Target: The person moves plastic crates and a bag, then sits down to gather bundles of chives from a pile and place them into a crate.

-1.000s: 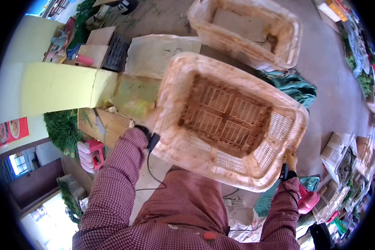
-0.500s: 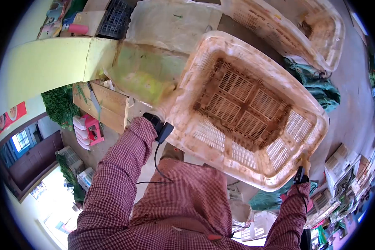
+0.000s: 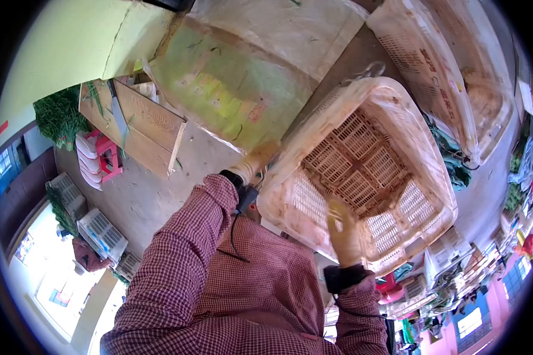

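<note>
R hand (image 3: 344, 232) inward, over bskt (image 3: 356, 164)

Interior of a produce-handling place, probably a vegetable shop or indoor market stall; which of the two could not be told. Leafy greens (image 3: 58, 123) were heaped beside a wooden board (image 3: 151, 129), on which lay a knife (image 3: 118, 112) and green scraps. Pale crates (image 3: 102, 231) stood on a bare, littered floor (image 3: 145, 192) near a bright opening (image 3: 41, 266). A near basket (image 3: 361, 160) and a second basket (image 3: 429, 77), both perforated, were stained brown.
</note>
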Tool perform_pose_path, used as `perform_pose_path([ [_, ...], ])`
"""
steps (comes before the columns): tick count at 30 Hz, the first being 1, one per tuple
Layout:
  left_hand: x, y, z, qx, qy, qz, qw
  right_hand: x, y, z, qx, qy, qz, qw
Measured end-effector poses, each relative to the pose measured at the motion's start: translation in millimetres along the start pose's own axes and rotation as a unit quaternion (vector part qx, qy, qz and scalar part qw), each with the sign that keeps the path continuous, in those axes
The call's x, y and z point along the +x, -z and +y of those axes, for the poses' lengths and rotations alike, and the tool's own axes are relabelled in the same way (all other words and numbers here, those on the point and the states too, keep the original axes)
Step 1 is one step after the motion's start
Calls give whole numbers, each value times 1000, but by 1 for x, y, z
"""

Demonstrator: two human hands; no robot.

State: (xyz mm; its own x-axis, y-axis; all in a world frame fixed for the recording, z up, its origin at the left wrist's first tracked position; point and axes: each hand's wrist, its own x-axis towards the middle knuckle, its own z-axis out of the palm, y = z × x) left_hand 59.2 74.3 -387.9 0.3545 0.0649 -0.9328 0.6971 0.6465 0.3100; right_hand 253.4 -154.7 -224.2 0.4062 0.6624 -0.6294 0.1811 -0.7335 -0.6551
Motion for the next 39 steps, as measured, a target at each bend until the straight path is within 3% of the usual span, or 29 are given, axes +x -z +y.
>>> perform_pose_path([
  [1,1,-2,-5,-23,-18,5,1000,2,-18,-8,2,15,-10,1000],
  [3,11,-11,-38,-89,-180,10,980,7,-36,-32,-16,3,-41,999],
  [7,-49,3,23,-65,-67,159,983,12,-48,-84,112,-42,-63,991],
  [9,-65,16,19,-22,-121,150,981,11,-48,-113,199,-81,-52,975],
  [10,-74,21,18,2,-147,147,978,18,-43,-131,175,-93,-84,977],
  [13,-116,-5,8,74,-303,230,922,34,-57,-155,231,-81,-86,966],
  [16,-173,-27,40,97,-358,283,885,43,-79,-181,463,-156,-54,871],
  [19,-189,-29,46,83,-325,211,918,43,-88,-177,475,-150,-50,865],
  [20,-187,-37,31,122,-340,242,901,45,-87,-175,408,-147,-68,898],
  [22,-190,-28,30,82,-322,184,925,54,-87,-172,271,-138,-102,947],
  [25,-178,-4,11,60,-298,140,942,59,-101,-162,335,-147,-90,926],
  [29,-121,26,-24,-30,-256,158,953,61,-125,-149,545,-216,-60,808],
  [30,-103,27,-34,18,-242,160,957,66,-125,-172,556,-243,-41,794],
  [32,-61,21,-58,113,-212,160,958,72,-117,-184,558,-285,-34,779],
  [35,7,-6,-84,66,-217,47,973,74,-112,-197,529,-312,-1,789],
  [36,30,-32,-101,47,-268,108,956,69,-107,-195,525,-305,-11,794],
  [39,26,-53,-56,-8,-107,60,992,57,-94,-209,501,-315,-12,806],
])
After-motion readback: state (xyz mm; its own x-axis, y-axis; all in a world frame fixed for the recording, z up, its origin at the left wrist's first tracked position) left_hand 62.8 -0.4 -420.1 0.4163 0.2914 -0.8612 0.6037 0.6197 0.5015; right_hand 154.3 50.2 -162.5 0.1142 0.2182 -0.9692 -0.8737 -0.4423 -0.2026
